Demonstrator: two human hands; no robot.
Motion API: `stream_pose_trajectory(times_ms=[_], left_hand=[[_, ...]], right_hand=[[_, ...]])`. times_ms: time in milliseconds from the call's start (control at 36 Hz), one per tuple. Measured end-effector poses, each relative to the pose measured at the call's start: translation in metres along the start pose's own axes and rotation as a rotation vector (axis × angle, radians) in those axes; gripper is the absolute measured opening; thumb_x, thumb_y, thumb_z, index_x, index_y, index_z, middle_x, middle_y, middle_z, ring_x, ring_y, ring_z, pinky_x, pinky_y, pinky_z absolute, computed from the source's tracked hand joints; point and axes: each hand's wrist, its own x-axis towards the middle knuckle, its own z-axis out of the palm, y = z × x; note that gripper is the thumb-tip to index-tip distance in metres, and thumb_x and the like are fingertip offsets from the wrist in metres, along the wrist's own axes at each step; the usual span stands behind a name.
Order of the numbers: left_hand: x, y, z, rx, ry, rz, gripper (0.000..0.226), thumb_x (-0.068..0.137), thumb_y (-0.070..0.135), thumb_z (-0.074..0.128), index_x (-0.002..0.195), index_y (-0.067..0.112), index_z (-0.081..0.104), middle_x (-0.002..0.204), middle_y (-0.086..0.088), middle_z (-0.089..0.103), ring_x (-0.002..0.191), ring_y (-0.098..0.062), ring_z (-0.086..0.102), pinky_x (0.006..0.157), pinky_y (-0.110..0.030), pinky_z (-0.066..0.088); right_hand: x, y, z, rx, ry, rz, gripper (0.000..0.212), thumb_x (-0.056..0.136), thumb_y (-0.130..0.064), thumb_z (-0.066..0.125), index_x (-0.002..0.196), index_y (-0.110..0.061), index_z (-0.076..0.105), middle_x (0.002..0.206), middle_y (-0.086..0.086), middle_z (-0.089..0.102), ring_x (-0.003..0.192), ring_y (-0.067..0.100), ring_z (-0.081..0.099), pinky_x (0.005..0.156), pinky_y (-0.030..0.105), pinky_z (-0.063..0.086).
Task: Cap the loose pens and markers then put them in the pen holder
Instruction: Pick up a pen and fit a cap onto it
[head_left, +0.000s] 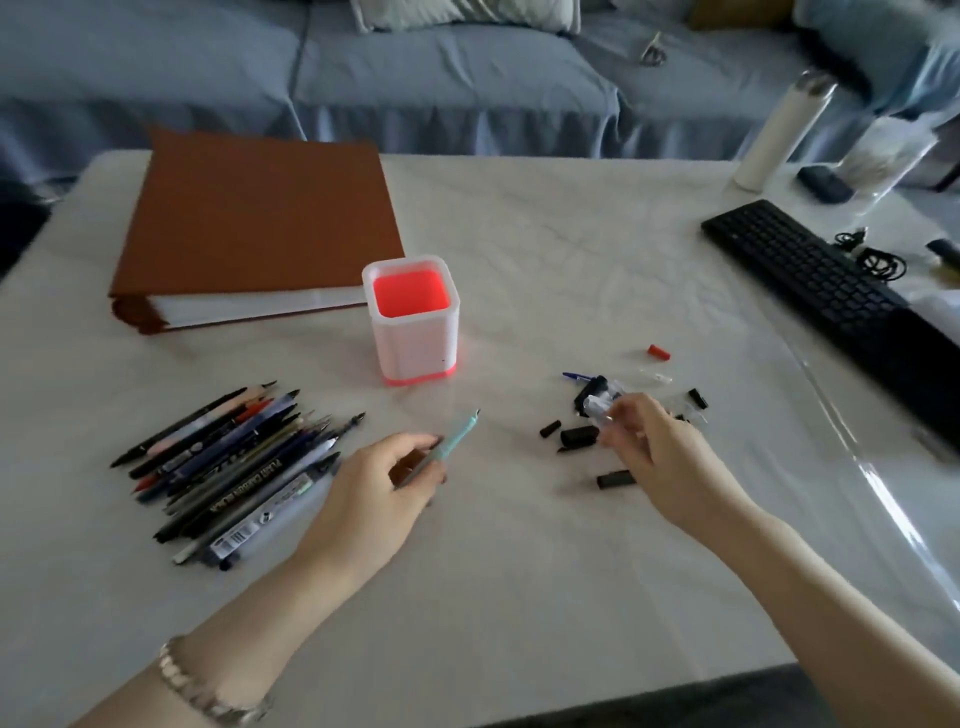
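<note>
My left hand (382, 486) holds a teal pen (457, 435), uncapped, its tip pointing up and to the right. My right hand (660, 447) pinches a clear cap (597, 406) above the scatter of loose caps (577, 435), mostly black, with one red cap (658, 352) farther back. A pile of several uncapped pens and markers (234, 465) lies at the left. The pen holder (413, 340), white with a red inside, stands upright behind both hands with nothing visible in it.
A brown binder (260, 218) lies behind the holder at the left. A black keyboard (821, 280) runs along the right, with a white bottle (779, 135) and cables beyond it. A blue sofa sits past the table's (519, 571) far edge.
</note>
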Motion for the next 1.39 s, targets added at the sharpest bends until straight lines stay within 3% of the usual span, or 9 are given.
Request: stream_pose_trajectory(times_ms=[111, 222, 333, 444, 667, 944, 1111, 1278, 1389], left_hand=[[-0.011, 0.008, -0.009, -0.111, -0.064, -0.004, 0.024, 0.084, 0.005, 0.060, 0.085, 0.029, 0.063, 0.062, 0.009, 0.065, 0.049, -0.003, 0.050, 0.053, -0.014, 0.044], [-0.020, 0.016, -0.015, -0.128, -0.028, -0.020, 0.023, 0.084, 0.009, 0.060, 0.085, 0.032, 0.062, 0.069, 0.013, 0.067, 0.051, -0.003, 0.051, 0.055, -0.018, 0.045], [-0.027, 0.025, -0.018, -0.142, -0.011, -0.031, 0.018, 0.082, 0.011, 0.062, 0.083, 0.029, 0.062, 0.077, 0.008, 0.069, 0.056, -0.004, 0.053, 0.059, -0.025, 0.048], [-0.030, 0.029, -0.021, -0.129, -0.013, -0.026, 0.014, 0.081, 0.012, 0.063, 0.084, 0.026, 0.064, 0.078, 0.007, 0.069, 0.058, -0.005, 0.054, 0.059, -0.026, 0.048], [-0.031, 0.029, -0.027, -0.100, -0.009, -0.033, 0.013, 0.081, 0.014, 0.065, 0.085, 0.027, 0.065, 0.074, 0.018, 0.064, 0.059, 0.000, 0.053, 0.052, -0.007, 0.038], [-0.032, 0.030, -0.026, -0.069, -0.030, 0.006, 0.020, 0.080, 0.018, 0.068, 0.083, 0.038, 0.065, 0.086, 0.016, 0.066, 0.069, -0.006, 0.058, 0.060, -0.008, 0.042], [-0.032, 0.031, -0.024, -0.053, 0.002, 0.005, 0.008, 0.077, 0.020, 0.071, 0.081, 0.027, 0.070, 0.075, 0.005, 0.067, 0.060, -0.007, 0.056, 0.054, -0.008, 0.040], [-0.036, 0.032, -0.022, -0.164, -0.021, -0.092, 0.017, 0.075, 0.009, 0.071, 0.070, 0.026, 0.070, 0.057, 0.010, 0.065, 0.051, 0.002, 0.051, 0.051, -0.009, 0.036], [-0.034, 0.033, -0.026, -0.426, -0.163, -0.276, 0.016, 0.078, -0.001, 0.063, 0.071, 0.012, 0.069, 0.054, 0.000, 0.065, 0.041, -0.006, 0.040, 0.040, -0.012, 0.028]], right_hand=[[-0.010, -0.033, 0.000, 0.437, 0.093, 0.072, 0.008, 0.086, -0.018, 0.059, 0.084, -0.026, 0.058, 0.055, -0.013, 0.055, 0.050, 0.005, 0.049, 0.067, 0.029, 0.042], [-0.013, -0.061, -0.001, 0.869, 0.113, 0.186, 0.012, 0.084, -0.012, 0.060, 0.076, -0.019, 0.064, 0.056, -0.008, 0.044, 0.051, 0.009, 0.038, 0.059, 0.025, 0.034], [-0.013, -0.081, 0.004, 1.147, 0.071, 0.246, 0.017, 0.081, -0.027, 0.055, 0.081, -0.016, 0.067, 0.056, -0.007, 0.041, 0.051, 0.008, 0.036, 0.053, 0.015, 0.036], [-0.009, -0.092, 0.013, 1.071, 0.113, 0.222, 0.025, 0.092, -0.021, 0.045, 0.081, -0.016, 0.067, 0.050, -0.007, 0.045, 0.049, 0.010, 0.036, 0.049, 0.018, 0.032], [-0.007, -0.099, 0.017, 1.024, 0.072, 0.162, 0.028, 0.094, -0.017, 0.042, 0.079, -0.015, 0.066, 0.048, -0.004, 0.044, 0.047, 0.008, 0.035, 0.047, 0.016, 0.029], [-0.011, -0.097, 0.030, 1.007, -0.073, 0.156, 0.030, 0.092, -0.015, 0.043, 0.076, -0.012, 0.069, 0.054, -0.004, 0.048, 0.049, 0.009, 0.038, 0.047, 0.017, 0.032], [-0.018, -0.097, 0.042, 0.991, -0.152, 0.135, 0.024, 0.083, -0.024, 0.046, 0.079, -0.012, 0.067, 0.052, -0.001, 0.057, 0.049, 0.009, 0.042, 0.048, 0.015, 0.035], [-0.026, -0.097, 0.050, 1.004, -0.143, 0.059, 0.025, 0.078, -0.029, 0.047, 0.079, -0.010, 0.063, 0.051, 0.001, 0.055, 0.048, 0.006, 0.042, 0.047, 0.014, 0.034], [-0.030, -0.094, 0.051, 0.983, -0.151, 0.025, 0.020, 0.084, -0.030, 0.054, 0.076, -0.014, 0.064, 0.051, 0.002, 0.055, 0.049, 0.004, 0.045, 0.049, 0.012, 0.037]])
